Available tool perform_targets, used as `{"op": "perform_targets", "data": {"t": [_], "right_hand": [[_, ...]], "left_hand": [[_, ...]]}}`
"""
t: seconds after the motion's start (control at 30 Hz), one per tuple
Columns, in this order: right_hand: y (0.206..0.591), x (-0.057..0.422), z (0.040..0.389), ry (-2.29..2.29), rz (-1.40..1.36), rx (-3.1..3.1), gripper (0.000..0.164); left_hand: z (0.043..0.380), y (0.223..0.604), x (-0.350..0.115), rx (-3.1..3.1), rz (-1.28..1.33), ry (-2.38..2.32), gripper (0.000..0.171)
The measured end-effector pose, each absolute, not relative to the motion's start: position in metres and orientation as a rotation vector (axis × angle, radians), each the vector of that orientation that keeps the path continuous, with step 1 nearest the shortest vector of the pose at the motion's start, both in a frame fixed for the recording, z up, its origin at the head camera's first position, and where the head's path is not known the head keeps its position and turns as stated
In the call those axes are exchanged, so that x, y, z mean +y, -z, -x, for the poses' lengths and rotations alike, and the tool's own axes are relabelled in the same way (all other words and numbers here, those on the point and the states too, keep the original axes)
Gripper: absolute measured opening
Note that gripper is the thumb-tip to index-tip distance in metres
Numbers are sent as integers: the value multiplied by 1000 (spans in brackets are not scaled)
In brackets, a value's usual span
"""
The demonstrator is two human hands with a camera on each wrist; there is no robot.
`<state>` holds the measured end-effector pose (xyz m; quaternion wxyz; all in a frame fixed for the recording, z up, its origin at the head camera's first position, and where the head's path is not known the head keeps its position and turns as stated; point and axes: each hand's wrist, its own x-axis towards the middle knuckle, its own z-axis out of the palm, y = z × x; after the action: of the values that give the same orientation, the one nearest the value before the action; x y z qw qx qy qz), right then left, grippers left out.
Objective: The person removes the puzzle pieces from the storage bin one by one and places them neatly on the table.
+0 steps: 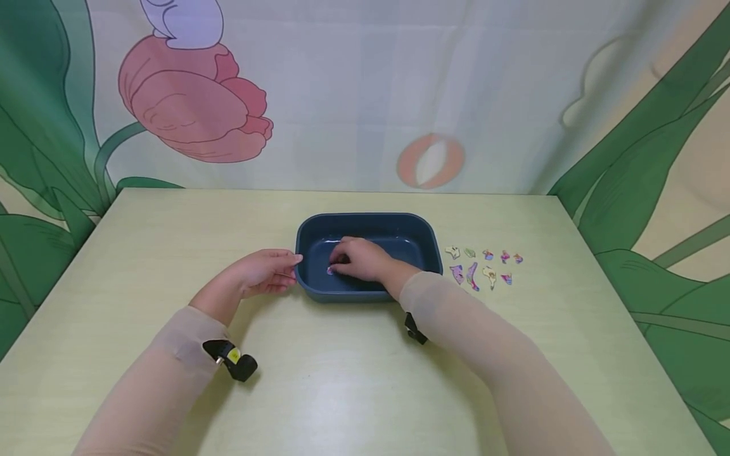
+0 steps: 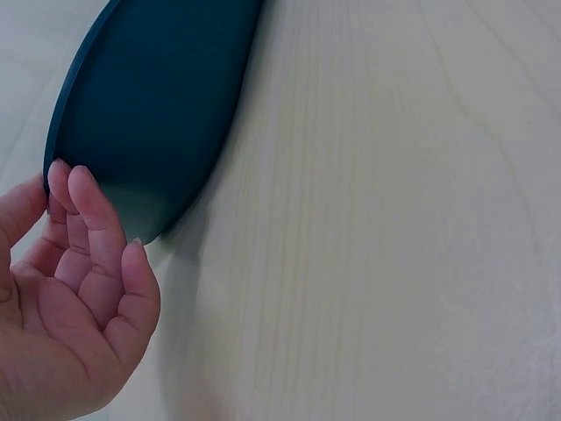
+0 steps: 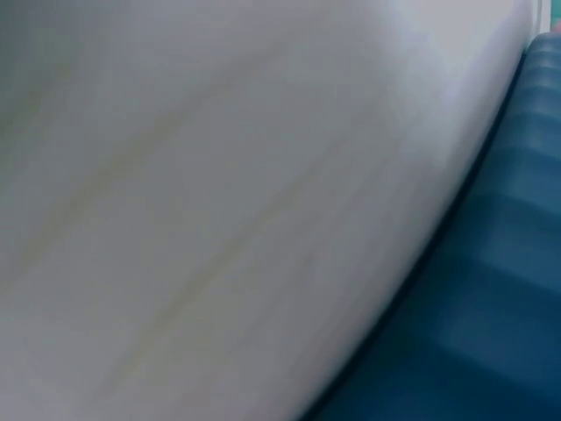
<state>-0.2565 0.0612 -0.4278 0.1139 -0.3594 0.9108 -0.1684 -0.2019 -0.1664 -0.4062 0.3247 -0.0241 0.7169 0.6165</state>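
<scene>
A dark blue rectangular dish (image 1: 367, 296) with rounded corners stands on the table. My left hand (image 1: 268, 271) pinches its left rim, thumb over the edge and fingers against the outer wall; the left wrist view shows the same hand (image 2: 83, 281) at the dish (image 2: 158, 88). Inside the dish, my right hand (image 1: 365, 258) reaches down with curled fingers. At its fingertips a small purplish sticker-like cutout (image 1: 330, 270) is pinched near the dish floor, mostly covered by the fingers. The right wrist view shows only the dish's outer wall (image 3: 473, 307) and the tabletop, not the hand.
Right of the dish, several small colourful cutouts lie in two rows, among them a purple one (image 1: 457, 273), a long purple one (image 1: 473, 277) and a cream one (image 1: 490, 277). The pale wooden table (image 1: 331, 380) ends at a printed curtain (image 1: 342, 95) behind.
</scene>
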Motion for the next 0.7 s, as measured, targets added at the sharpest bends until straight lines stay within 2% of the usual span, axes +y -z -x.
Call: {"op": "perform_targets", "data": {"t": [0.2,0.7], "right_hand": [[427,61,256,523,1062,2619,26],[427,61,256,579,1102,2617,13]], "left_hand": [[201,406,-167,1876,55,-1625,29],[201,406,-167,1890,72,-1613,26]]}}
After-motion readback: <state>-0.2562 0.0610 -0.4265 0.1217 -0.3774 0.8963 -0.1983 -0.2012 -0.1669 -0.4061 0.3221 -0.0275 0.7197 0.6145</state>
